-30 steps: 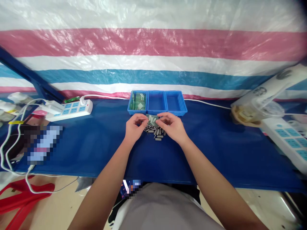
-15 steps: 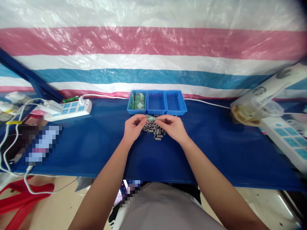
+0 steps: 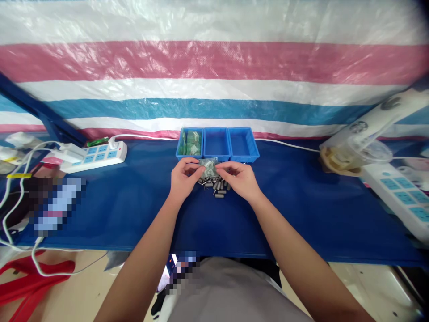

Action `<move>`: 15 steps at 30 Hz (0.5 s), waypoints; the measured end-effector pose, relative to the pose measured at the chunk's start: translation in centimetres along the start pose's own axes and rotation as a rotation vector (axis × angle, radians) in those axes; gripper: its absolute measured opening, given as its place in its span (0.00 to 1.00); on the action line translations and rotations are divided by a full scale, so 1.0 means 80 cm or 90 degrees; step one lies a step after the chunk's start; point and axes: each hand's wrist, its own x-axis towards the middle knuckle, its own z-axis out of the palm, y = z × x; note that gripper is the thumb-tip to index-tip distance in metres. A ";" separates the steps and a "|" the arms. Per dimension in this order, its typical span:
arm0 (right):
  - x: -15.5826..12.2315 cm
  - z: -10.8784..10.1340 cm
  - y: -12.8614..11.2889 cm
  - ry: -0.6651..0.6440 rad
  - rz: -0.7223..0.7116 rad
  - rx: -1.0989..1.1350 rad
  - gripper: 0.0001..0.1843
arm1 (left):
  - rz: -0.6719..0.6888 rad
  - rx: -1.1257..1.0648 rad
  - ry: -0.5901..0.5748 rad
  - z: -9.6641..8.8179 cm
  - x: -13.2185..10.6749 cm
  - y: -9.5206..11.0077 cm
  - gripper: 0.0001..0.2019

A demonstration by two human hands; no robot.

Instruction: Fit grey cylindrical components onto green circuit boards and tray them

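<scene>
Between my two hands is a small clear, greenish plastic bag (image 3: 209, 166) with pale pieces showing inside. My left hand (image 3: 185, 177) pinches its left edge between thumb and fingers, and my right hand (image 3: 240, 180) pinches the right edge. Under and just in front of the bag lies a pile of small grey metal cylinders and pins (image 3: 219, 185) on the blue table. Behind it stand three joined blue bins (image 3: 217, 157). Similar green bags (image 3: 193, 143) fill the left bin; the middle and right bins show only their blue insides.
A white power strip (image 3: 95, 156) with plugged-in cables sits at the left, near a blurred-out phone (image 3: 60, 205). Toward the right are a clear plastic cup (image 3: 365, 154) and another power strip (image 3: 398, 192). A striped plastic sheet (image 3: 214, 62) hangs behind the blue table (image 3: 301, 214).
The bag between my hands now faces up flatter and shows more of its surface and contents. Both hands stay nearly in place, still pinching it. The view has shifted slightly.
</scene>
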 end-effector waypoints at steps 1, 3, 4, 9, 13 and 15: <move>0.000 0.000 0.001 0.001 0.001 0.017 0.13 | -0.001 0.004 0.015 -0.002 0.005 0.004 0.18; 0.002 0.000 0.003 0.004 0.004 0.056 0.14 | 0.017 0.034 0.061 -0.007 0.021 0.017 0.18; 0.002 -0.001 0.004 0.008 0.006 0.072 0.14 | 0.037 0.059 0.083 -0.011 0.033 0.025 0.17; 0.003 -0.003 0.005 0.016 0.018 0.096 0.17 | 0.145 0.224 0.166 -0.022 0.116 0.057 0.08; 0.003 -0.003 0.005 0.017 0.032 0.068 0.18 | 0.018 0.430 0.139 -0.015 0.166 0.051 0.04; 0.002 -0.003 0.005 0.014 0.037 0.058 0.17 | -0.036 0.524 0.121 -0.008 0.178 0.043 0.04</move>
